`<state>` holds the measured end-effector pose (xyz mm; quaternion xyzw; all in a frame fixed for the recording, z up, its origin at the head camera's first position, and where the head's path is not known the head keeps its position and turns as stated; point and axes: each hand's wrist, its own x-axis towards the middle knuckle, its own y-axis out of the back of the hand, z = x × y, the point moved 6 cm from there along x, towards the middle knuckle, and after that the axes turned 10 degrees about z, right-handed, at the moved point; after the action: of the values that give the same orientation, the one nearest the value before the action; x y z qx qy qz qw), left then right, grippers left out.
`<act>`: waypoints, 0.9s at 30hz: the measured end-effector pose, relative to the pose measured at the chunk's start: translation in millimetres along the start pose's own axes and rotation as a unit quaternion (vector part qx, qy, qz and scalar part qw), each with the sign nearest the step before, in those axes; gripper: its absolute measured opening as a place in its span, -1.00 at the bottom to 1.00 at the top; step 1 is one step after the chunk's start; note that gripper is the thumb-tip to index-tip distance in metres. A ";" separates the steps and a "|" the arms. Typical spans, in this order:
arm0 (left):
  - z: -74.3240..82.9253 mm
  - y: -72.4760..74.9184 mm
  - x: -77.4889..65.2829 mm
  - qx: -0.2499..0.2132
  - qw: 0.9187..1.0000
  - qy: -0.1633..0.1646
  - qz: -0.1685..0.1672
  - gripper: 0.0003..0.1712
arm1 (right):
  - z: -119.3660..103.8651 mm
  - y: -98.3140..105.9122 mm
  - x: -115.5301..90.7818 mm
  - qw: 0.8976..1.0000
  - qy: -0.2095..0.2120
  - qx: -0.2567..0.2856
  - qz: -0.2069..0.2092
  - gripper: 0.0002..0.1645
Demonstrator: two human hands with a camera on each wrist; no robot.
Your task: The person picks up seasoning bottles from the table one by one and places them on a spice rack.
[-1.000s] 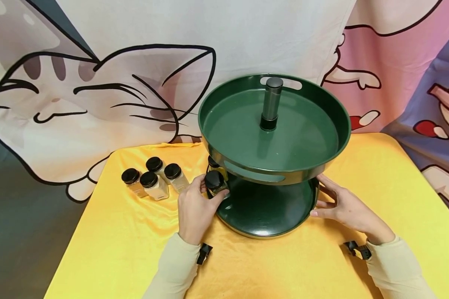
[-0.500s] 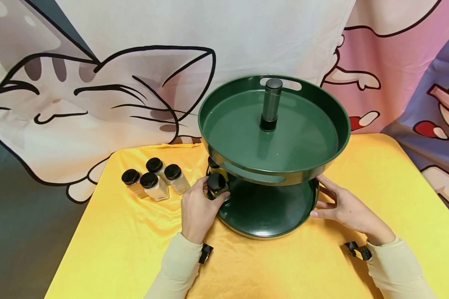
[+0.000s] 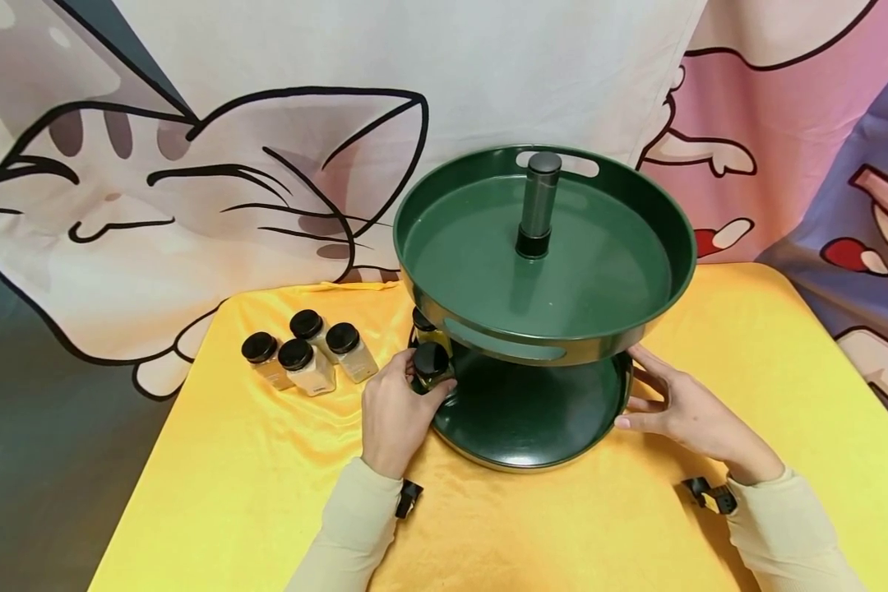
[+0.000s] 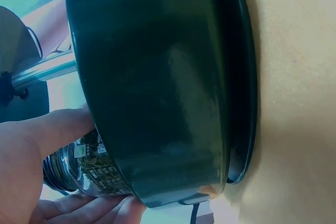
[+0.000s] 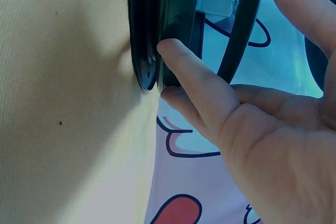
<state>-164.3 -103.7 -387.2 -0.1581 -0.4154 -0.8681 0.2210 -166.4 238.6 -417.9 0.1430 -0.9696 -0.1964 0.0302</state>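
Observation:
My left hand [image 3: 395, 411] pinches a spice jar [image 3: 432, 362] with a black lid, at the left side of the lower tray [image 3: 525, 440] of a green two-tier stand. The left wrist view shows dark green flakes in this jar [image 4: 100, 163]; the tray wall [image 4: 152, 87] hides its base. Behind it in the lower tray, partly under the upper tier, is another black-lidded jar [image 3: 432, 335] with yellow on it. At the tray's right side my right hand [image 3: 681, 411] has its fingers spread against the outer wall [image 5: 176, 19], fairly straight.
Several black-lidded spice jars [image 3: 311, 372] stand together on the yellow cloth [image 3: 229, 477] to the left. The wide upper tray [image 3: 599, 271], with a central post [image 3: 538, 205], overhangs the lower one. A printed curtain [image 3: 518, 66] hangs behind the table.
My left hand and the jar in it have shifted slightly to the right over the lower tray's left side. My right hand has stayed where it was.

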 end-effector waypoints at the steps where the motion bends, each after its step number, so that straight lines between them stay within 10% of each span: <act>1: 0.0 -0.2 0.0 0.000 1.000 0.001 0.000 -0.30 | -0.3 0.0 0.0 1.000 0.001 0.000 0.000 0.19; 27: -2.4 20.0 1.7 0.009 0.999 -0.021 -0.049 -0.14 | 0.7 1.4 0.5 1.000 0.002 -0.012 0.001 0.21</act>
<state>-155.7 -117.1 -374.8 -0.1537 -0.4352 -0.8706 0.1705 -167.2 240.0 -418.1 0.1419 -0.9673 -0.2076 0.0340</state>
